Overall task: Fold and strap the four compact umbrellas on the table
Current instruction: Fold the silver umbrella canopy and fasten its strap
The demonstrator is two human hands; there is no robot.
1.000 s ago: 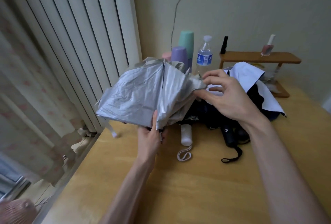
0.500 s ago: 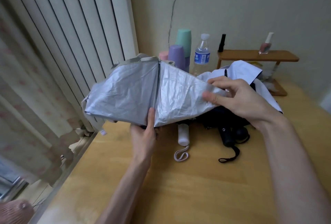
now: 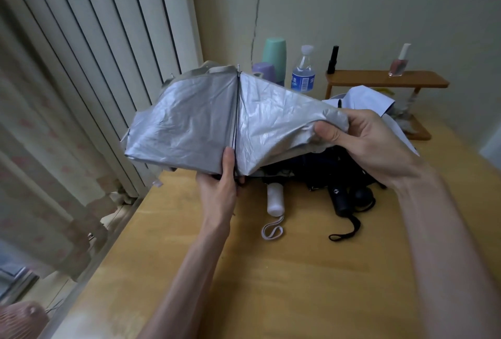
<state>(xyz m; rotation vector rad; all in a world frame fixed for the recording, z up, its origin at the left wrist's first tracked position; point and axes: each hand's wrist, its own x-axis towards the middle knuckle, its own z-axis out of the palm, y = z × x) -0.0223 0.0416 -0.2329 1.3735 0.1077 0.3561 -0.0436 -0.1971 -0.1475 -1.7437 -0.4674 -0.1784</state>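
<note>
I hold a silver-lined umbrella (image 3: 189, 122) above the wooden table (image 3: 284, 271), its canopy spread in two flat panels either side of a dark rib. My left hand (image 3: 221, 184) grips the bottom of that rib, thumb up along it. My right hand (image 3: 363, 143) pinches the right panel's outer edge and holds it stretched out. Behind lie a white-handled umbrella (image 3: 275, 199) with a loop strap, a black-handled umbrella (image 3: 340, 200) with a black strap, and a pale lavender canopy (image 3: 366, 100). Their canopies are mostly hidden.
A small wooden shelf (image 3: 385, 82) at the back right carries a nail polish bottle (image 3: 400, 61) and a black tube (image 3: 333, 59). A water bottle (image 3: 303, 70) and stacked cups (image 3: 273, 59) stand by the wall. A radiator (image 3: 95, 67) and curtain are left of the table edge.
My right hand has drawn the right panel outward to the right, from bunched to stretched flat. My left hand has kept its grip at the rib.
</note>
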